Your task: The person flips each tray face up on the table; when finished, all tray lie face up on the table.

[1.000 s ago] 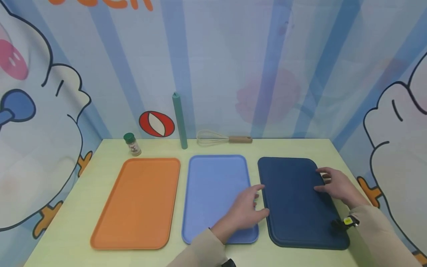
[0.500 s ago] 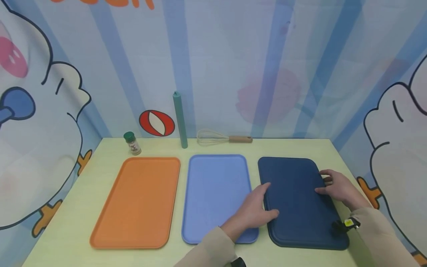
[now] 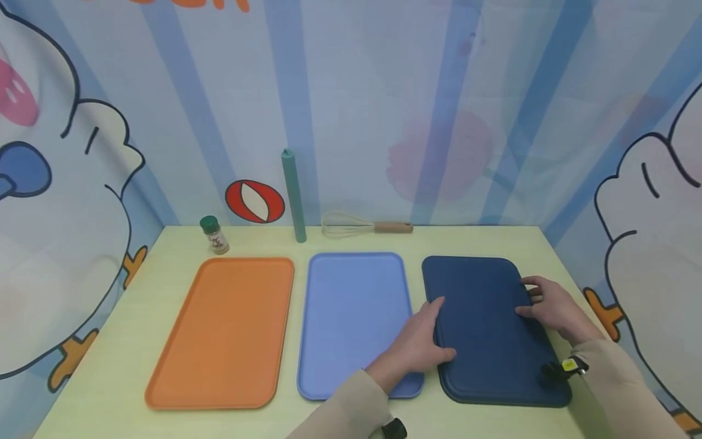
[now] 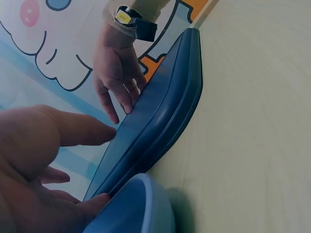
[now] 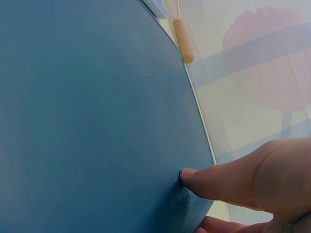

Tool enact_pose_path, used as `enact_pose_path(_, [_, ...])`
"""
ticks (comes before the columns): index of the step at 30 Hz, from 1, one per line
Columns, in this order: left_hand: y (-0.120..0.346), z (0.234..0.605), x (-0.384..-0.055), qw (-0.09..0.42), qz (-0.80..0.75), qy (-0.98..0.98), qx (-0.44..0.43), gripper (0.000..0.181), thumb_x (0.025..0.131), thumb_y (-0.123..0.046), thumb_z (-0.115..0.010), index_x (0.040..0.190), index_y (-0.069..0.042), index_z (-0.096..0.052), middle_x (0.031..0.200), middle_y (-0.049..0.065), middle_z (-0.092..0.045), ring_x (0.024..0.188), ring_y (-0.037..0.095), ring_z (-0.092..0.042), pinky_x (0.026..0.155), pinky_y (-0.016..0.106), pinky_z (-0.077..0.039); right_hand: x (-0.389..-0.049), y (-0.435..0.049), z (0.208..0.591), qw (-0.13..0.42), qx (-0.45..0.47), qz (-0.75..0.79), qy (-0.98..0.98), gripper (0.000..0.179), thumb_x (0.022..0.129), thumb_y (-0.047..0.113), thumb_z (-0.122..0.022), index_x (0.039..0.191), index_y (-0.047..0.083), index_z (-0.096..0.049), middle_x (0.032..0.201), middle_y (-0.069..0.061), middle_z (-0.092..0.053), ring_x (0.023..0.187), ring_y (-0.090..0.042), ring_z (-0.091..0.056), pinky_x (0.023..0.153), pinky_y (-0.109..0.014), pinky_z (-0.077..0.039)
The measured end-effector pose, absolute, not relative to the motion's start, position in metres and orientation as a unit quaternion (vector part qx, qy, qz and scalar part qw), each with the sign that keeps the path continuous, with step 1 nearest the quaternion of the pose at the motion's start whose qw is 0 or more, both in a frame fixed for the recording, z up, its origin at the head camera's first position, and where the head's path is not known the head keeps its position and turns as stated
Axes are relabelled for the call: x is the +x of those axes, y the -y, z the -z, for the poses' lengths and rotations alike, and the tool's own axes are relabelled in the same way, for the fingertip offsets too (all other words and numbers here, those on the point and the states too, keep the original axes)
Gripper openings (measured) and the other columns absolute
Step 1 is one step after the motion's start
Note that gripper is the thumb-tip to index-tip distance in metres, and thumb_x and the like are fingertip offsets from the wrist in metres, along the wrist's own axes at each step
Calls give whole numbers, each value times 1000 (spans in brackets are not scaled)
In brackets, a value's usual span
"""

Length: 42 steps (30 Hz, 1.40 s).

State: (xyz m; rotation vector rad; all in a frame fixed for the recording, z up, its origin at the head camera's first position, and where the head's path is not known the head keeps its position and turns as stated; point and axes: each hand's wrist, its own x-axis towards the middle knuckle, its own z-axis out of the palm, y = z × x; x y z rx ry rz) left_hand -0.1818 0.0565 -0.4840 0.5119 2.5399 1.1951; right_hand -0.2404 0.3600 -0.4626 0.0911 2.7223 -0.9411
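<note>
Left hand [image 3: 418, 342] and right hand [image 3: 556, 310] touch opposite edges of the navy tray [image 3: 487, 335], each grip spread and unclenched

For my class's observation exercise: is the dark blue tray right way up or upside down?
The dark blue tray looks upside down: the left wrist view shows its flat face raised above its stepped edge.

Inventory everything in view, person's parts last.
Left tray: 1, orange, table's left
Middle tray: 1, light blue, centre
Right tray: 1, dark blue, table's right
Jar: 1, green lid, back left
Whisk: 1, pale and brown, back centre
Stick: 1, green, left of whisk
Table: 1, pale yellow, under trays
Backdrop: 1, blue and white, behind
Wrist devices: 2, black, wrists
Sleeves: 2, beige, foreground
Left hand: 1, bare, right tray's left edge
Right hand: 1, bare, right tray's right edge
</note>
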Motion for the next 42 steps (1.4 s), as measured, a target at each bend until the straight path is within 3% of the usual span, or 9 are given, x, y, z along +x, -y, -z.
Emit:
enact_pose_path(11, [-62,481,-181,135,-351,-911,170,99,84,-24,-89,165,-16,-33,169,15,-32,155,34,-35,121,41,-39,-242,-362,460,156,43,338,-927,83,96,3,-73,154,-23,-21,149,-51,-30,135,-67,-37,105,-71,-44])
enact_pose_path(30, [-65,482,-177,137,-344,-915,158,99,84,-29,-90,165,-18,-34,170,10,-29,156,27,-31,118,40,-42,-237,-364,461,168,47,390,-904,82,99,4,-69,161,-13,-19,159,-47,-18,144,-67,-23,111,-75,-32])
enact_pose_path(42, [-65,482,-176,137,-345,-915,158,99,85,-29,-90,166,-18,-33,170,11,-28,156,29,-30,117,42,-43,-237,-369,456,175,25,409,-895,85,99,8,-71,162,-10,-17,161,-46,-16,146,-66,-21,112,-75,-33])
